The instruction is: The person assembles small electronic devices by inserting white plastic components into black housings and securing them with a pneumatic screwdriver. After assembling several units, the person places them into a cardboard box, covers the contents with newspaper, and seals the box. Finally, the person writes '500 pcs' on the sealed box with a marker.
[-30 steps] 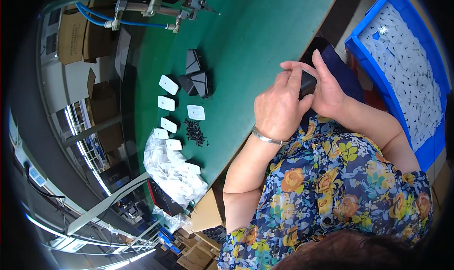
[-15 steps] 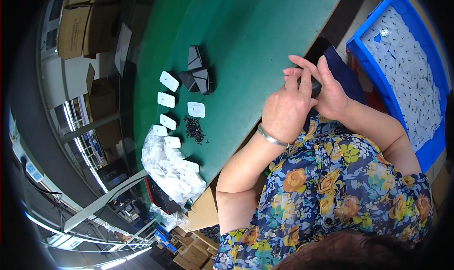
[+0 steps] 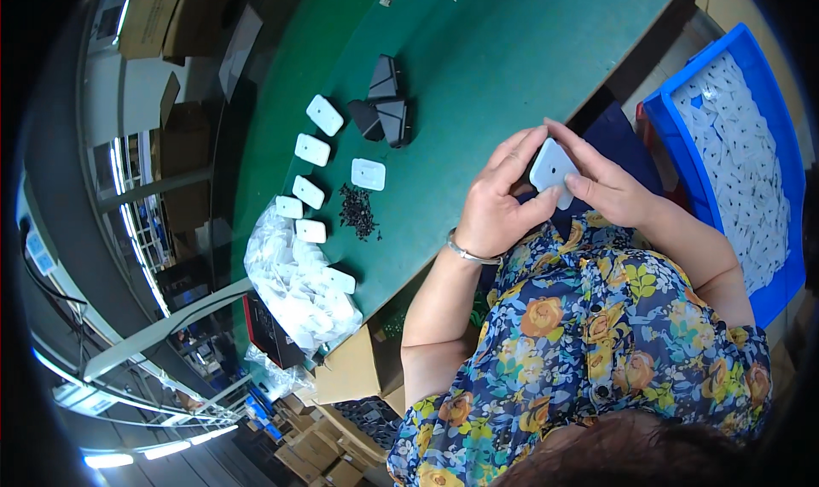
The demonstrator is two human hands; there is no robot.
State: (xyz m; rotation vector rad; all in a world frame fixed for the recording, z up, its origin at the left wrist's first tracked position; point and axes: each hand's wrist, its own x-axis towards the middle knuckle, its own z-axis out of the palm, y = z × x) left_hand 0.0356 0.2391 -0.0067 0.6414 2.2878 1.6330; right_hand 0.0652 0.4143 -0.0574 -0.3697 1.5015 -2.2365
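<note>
White plastic cover [image 3: 553,169] half hidden, left hand [image 3: 497,207] and right hand [image 3: 612,188] grip holding it.

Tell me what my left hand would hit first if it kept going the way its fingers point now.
Probably the white plastic piece itself: the left hand already grips it, fingers aimed up and right toward the right hand. Past those lies bare green table, though depth is hard to judge.

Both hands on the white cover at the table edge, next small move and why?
Probably press it shut: left hand and right hand pinch the white cover from both sides over a dark piece beneath it. Finished-looking white units sit in a row on the green table.
</note>
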